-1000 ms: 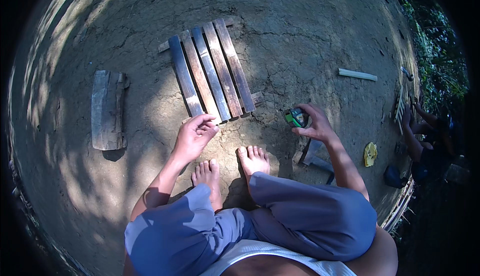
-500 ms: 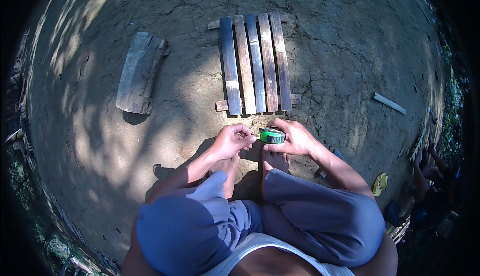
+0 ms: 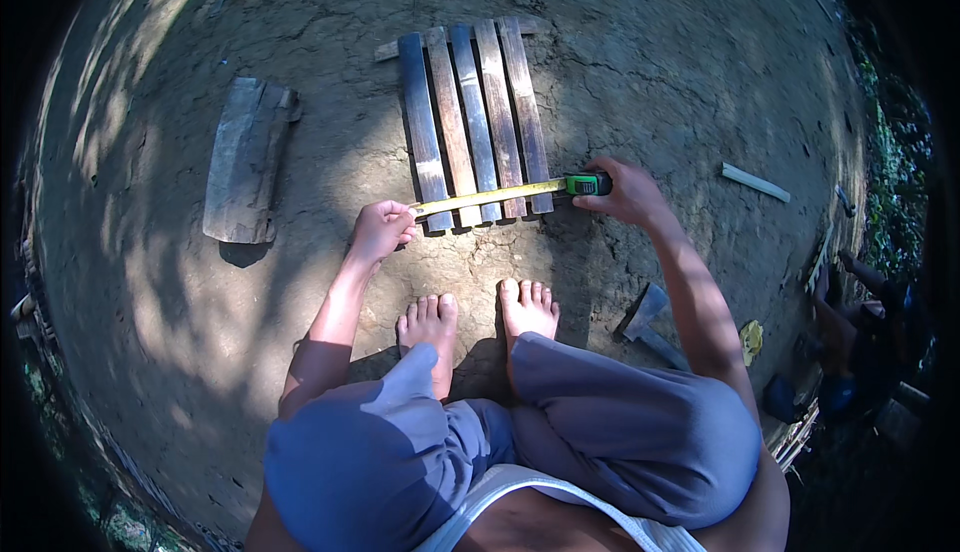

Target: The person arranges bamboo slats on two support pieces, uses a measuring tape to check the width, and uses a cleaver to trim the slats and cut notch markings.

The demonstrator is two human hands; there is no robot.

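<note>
My left hand (image 3: 382,230) pinches the free end of a yellow tape measure blade (image 3: 490,197). The green and black tape measure case (image 3: 587,185) is gripped in my right hand (image 3: 630,192). Between the hands the blade runs straight across the near ends of several split wooden slats (image 3: 463,132). Those slats lie side by side with narrow gaps, resting on a crosspiece (image 3: 388,51) at the far end. The near crosspiece is mostly hidden behind the blade and my left hand.
A thick piece of split log (image 3: 240,162) lies at the left. To the right are a pale stick (image 3: 756,182), a hatchet-like tool (image 3: 650,317) beside my right leg, and a yellow scrap (image 3: 751,342). Another person (image 3: 850,332) is in shadow at the far right.
Both hands have moved forward and apart, drawing the yellow blade out of the case and over the slats' near ends. My feet and the hatchet-like tool now show more fully.
</note>
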